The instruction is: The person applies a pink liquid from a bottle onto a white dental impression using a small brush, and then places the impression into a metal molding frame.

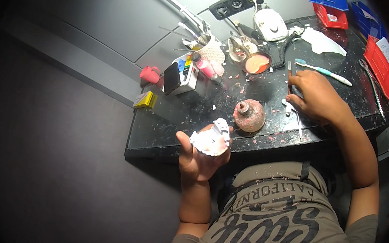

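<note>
My left hand (200,161) holds a white plaster dental cast (212,140) with some pink on it, palm up in front of the bench edge. Its thumb stands out to the side. Over the right part of the bench, my right hand (319,93) has its curled fingertips at a slim, brown-handled wax knife (290,80); the palm side is hidden. A round metal burner (249,116), spattered with pink wax, stands between the hands. Beside my right thumb lie small white pieces (288,107) and a thin white tool (300,126).
A blue-white toothbrush (324,72) lies beyond my right hand. Behind the burner are a dish of pink wax (257,63), a pink bottle (204,67) and a tool holder (213,53). A red bin (384,68) borders the right. Pink scraps dot the black bench (180,120).
</note>
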Demonstrator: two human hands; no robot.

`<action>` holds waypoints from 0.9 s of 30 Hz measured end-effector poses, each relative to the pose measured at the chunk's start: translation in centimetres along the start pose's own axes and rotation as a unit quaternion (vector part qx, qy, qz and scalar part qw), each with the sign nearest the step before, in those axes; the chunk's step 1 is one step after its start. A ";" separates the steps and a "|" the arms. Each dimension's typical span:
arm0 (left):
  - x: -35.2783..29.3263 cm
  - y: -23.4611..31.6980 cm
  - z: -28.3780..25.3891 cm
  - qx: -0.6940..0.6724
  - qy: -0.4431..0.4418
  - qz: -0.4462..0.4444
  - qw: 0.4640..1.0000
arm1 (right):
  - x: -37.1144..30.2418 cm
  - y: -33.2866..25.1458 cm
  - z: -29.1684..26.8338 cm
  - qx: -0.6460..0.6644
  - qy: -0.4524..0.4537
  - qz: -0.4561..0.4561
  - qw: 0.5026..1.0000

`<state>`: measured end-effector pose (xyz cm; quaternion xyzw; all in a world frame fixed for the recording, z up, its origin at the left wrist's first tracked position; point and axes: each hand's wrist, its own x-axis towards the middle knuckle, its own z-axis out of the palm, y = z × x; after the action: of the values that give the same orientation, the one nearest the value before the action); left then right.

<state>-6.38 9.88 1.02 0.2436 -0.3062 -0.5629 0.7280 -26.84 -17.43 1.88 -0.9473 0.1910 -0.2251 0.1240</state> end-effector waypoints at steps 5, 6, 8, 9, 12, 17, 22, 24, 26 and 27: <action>-1.2 0.0 -0.1 -0.021 -0.047 0.013 0.999 | 0.0 0.0 0.1 0.000 0.005 -0.001 1.000; -1.3 0.0 -0.5 -0.026 -0.095 0.014 0.995 | 0.0 0.0 0.1 0.001 0.008 -0.004 1.000; -1.7 -0.1 -0.3 -0.044 -0.115 0.023 0.992 | 0.0 0.0 0.1 0.005 0.008 -0.003 1.000; -1.8 -0.2 -0.1 -0.044 -0.115 0.022 0.992 | 0.0 0.0 0.1 0.008 0.007 0.000 1.000; -1.9 -0.1 -0.1 -0.025 -0.092 0.031 0.995 | 0.1 0.1 0.1 0.007 0.000 0.004 1.000; 0.1 0.5 -0.3 0.135 -0.042 0.080 0.987 | 0.0 0.1 0.1 0.002 0.003 0.005 1.000; 2.5 1.5 -2.0 0.258 0.043 0.143 0.955 | 0.0 0.0 -0.1 -0.004 -0.001 0.014 1.000; 3.0 1.5 -2.5 0.278 0.059 0.152 0.946 | 0.1 -0.1 -0.1 0.000 -0.007 0.010 1.000; 3.5 1.4 -2.9 0.296 0.068 0.169 0.938 | 0.0 -0.2 -0.3 0.001 -0.008 0.016 1.000; 3.7 1.3 -2.9 0.297 0.066 0.168 0.938 | -0.1 -0.2 -0.4 0.000 -0.012 0.021 1.000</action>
<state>-2.77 6.69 0.53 0.4305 -0.4466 -0.2988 0.7252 -27.02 -17.27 2.26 -0.9458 0.2092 -0.2114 0.1307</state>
